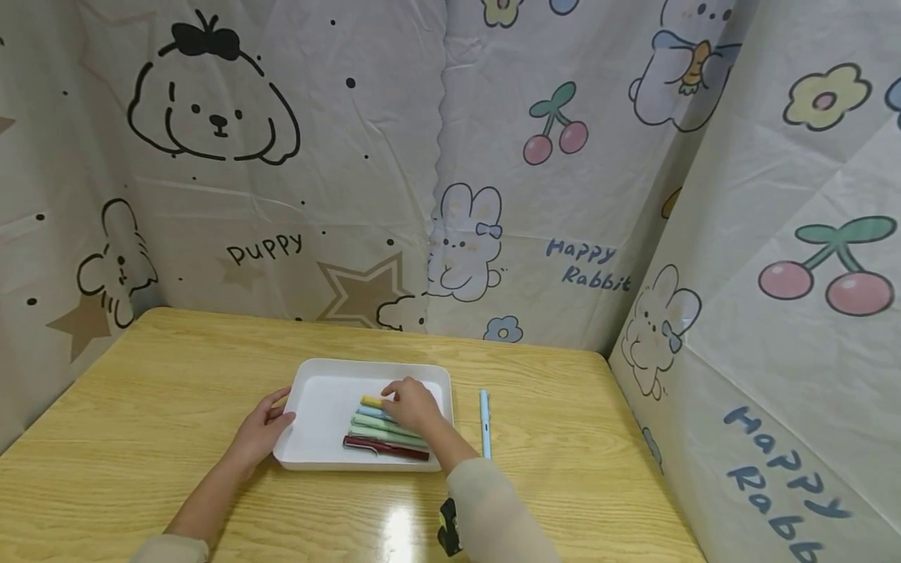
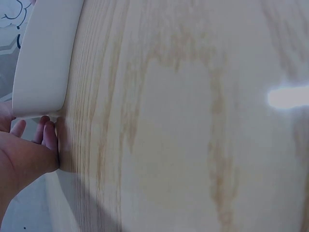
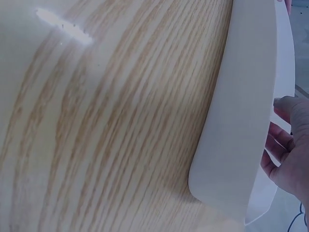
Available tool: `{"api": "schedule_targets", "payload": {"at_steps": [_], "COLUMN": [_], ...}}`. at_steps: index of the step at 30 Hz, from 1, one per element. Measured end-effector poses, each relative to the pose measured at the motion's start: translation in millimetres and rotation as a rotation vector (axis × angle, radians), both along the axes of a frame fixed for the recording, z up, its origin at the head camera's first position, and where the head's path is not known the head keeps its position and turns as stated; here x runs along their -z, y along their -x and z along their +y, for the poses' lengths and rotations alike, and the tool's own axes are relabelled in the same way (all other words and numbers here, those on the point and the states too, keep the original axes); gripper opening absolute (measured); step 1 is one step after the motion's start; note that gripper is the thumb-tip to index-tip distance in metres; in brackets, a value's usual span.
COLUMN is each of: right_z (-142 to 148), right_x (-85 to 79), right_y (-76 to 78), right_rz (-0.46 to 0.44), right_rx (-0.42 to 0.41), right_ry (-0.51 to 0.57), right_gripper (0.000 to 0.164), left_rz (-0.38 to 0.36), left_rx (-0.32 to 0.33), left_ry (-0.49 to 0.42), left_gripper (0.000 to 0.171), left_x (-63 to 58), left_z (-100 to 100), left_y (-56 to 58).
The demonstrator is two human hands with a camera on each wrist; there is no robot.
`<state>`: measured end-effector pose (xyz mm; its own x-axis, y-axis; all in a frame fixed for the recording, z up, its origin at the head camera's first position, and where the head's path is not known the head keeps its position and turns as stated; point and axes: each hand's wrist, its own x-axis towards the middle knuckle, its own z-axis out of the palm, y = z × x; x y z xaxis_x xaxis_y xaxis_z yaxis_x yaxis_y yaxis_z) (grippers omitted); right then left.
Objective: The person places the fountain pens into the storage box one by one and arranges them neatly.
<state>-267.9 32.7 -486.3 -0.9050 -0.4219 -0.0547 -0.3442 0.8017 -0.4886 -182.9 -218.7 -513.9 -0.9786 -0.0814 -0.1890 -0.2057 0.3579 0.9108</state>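
Observation:
A white tray [image 1: 320, 414] lies on the wooden table, and my left hand [image 1: 259, 434] holds its left end. The thumb is at the rim and the other fingers are against the outer wall, as the left wrist view also shows. Inside the tray, my right hand [image 1: 417, 408] pinches a yellow pen [image 1: 370, 401], whose far part is hidden by the fingers. Below it in a row lie a light blue pen [image 1: 371, 411], light green pens [image 1: 380, 424] and a dark red pen [image 1: 387, 448] with a clip. Their right ends are partly under the hand and forearm.
To the right of the tray, a light blue pen [image 1: 485, 418] lies on the table [image 1: 563, 438], pointing away from me. A printed cloth [image 1: 366, 195] hangs behind the table and along both sides. A black and yellow item [image 1: 448, 528] shows beside my right sleeve.

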Motion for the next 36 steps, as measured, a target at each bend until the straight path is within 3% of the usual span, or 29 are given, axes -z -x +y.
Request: {"api": "schedule_targets", "payload": {"at_steps": [16,36], "right_z": [8,48], "right_x": [-19.7,-38.3], "right_y": [0.7,8.7], "right_rz": [0.093,0.066], "right_rx": [-0.010,0.047], "right_ry": [-0.022,0.023], "right_gripper": [0.024,0.034], "left_rz": [-0.012,-0.011], "left_rx": [0.001,0.002], "left_ry": [-0.001,0.020], "left_gripper": [0.058,0.058], "left_x": [-3.8,-3.0], "left_z": [1,1], "left_y": [-2.7,-0.8]}}
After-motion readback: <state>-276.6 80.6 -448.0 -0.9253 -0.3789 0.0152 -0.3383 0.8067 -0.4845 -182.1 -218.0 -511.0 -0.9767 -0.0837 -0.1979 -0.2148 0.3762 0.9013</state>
